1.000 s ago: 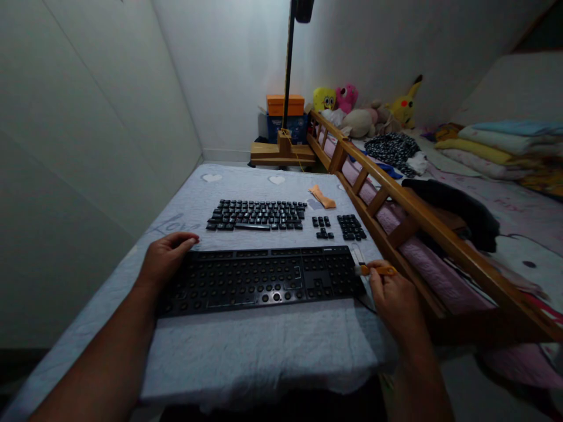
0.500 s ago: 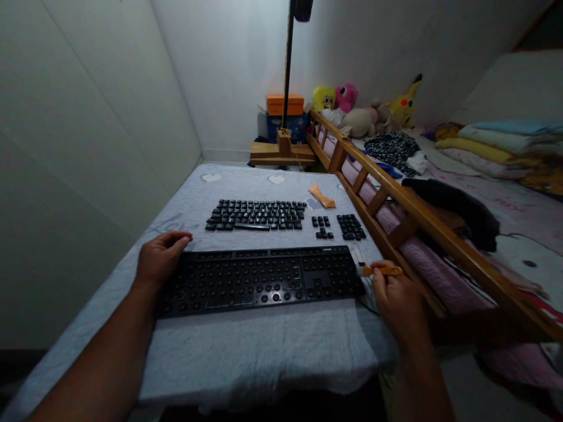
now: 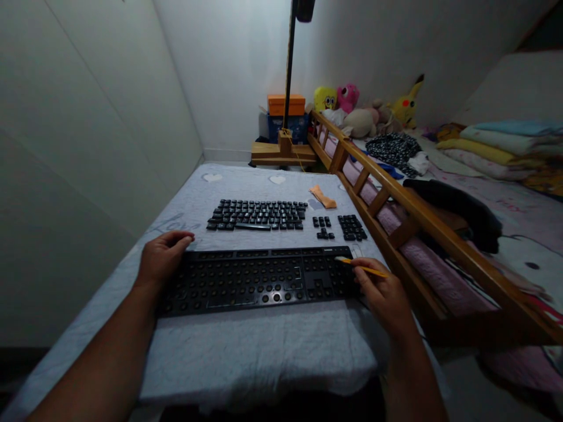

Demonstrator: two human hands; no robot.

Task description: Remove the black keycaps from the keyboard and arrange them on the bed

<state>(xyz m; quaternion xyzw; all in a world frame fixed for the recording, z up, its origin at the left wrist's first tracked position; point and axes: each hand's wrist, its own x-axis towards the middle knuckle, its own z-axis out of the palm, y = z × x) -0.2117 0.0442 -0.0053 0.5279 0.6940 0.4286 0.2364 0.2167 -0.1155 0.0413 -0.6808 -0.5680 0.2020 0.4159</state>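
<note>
A black keyboard [image 3: 246, 285] with its keycaps off lies across the cloth-covered table. Against its upper left corner rests my left hand [image 3: 162, 258], thumb and fingers pressed together; whether something small is in the pinch I cannot make out. My right hand [image 3: 382, 293] grips the yellow-orange handle of a small brush [image 3: 369, 270]. The pale tip of the brush is over the top of the number pad area. Behind the keyboard, loose black keycaps [image 3: 259, 215] are laid out in keyboard order, with smaller groups [image 3: 350, 227] to the right.
An orange cloth strip [image 3: 323, 197] lies behind the keycaps. Partly hidden by my right hand is a thin wire tool [image 3: 357, 251]. A wooden bed rail [image 3: 387, 196] runs along the table's right side. At the back, a dark pole [image 3: 288, 70] rises from a wooden base.
My right hand has moved left with the brush, bringing its tip from the keyboard's right edge onto the number pad area. My left hand stays in place.
</note>
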